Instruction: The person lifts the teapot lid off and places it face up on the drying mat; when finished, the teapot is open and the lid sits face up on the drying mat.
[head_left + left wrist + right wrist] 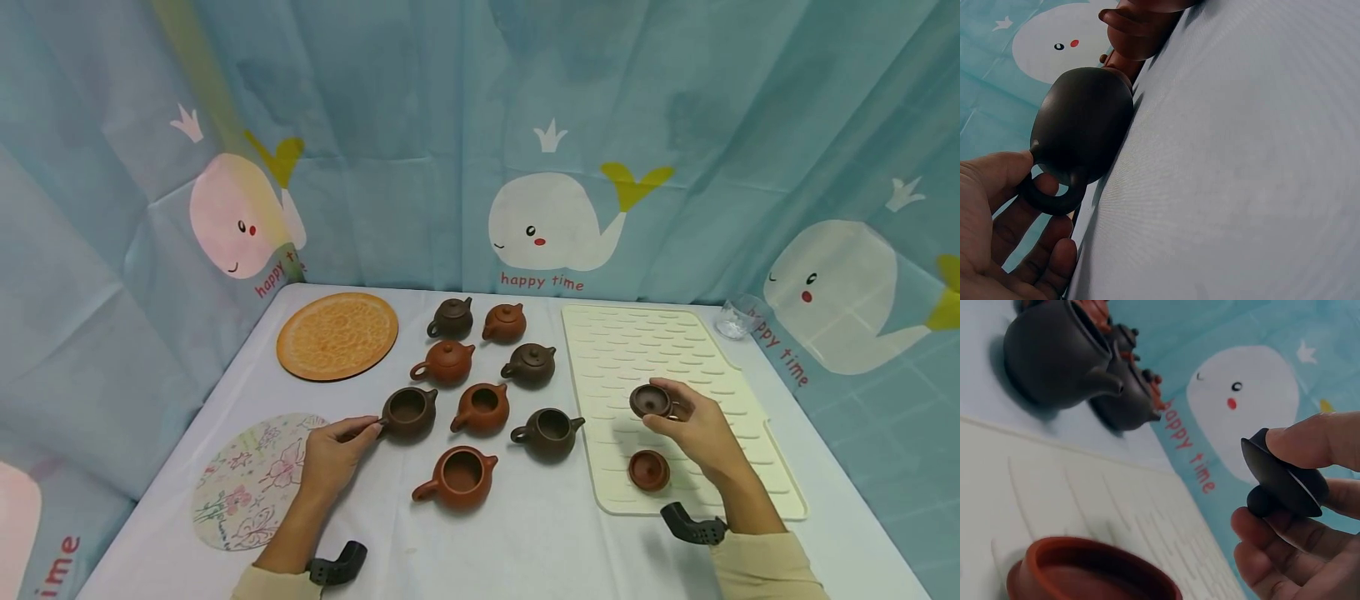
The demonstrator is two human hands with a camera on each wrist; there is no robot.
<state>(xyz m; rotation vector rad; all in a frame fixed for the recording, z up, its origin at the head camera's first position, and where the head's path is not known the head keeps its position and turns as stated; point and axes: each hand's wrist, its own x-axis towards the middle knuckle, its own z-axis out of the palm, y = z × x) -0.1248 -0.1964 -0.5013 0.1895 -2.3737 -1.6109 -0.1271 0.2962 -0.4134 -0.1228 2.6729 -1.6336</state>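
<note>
My left hand [333, 454] pinches the loop handle of a dark brown teapot [408, 414] without a lid; thumb and finger meet at that handle in the left wrist view. On the right, my right hand [697, 421] grips a dark teapot lid [1282, 478] by its edge, its round knob showing in the right wrist view. The lid is held above the cream ribbed mat [607, 492]. A reddish-brown lid [648, 472] lies on the mat just below it. Lidless red teapots [482, 410] and another dark lidless one [551, 435] stand between the hands.
Behind them stand lidded teapots, two red [450, 364] and two dark [531, 365]. An orange round mat [337, 337] and a floral round mat [251, 483] lie on the left. A clear glass cup [737, 318] stands at the back right. A blue curtain [420, 167] hangs behind.
</note>
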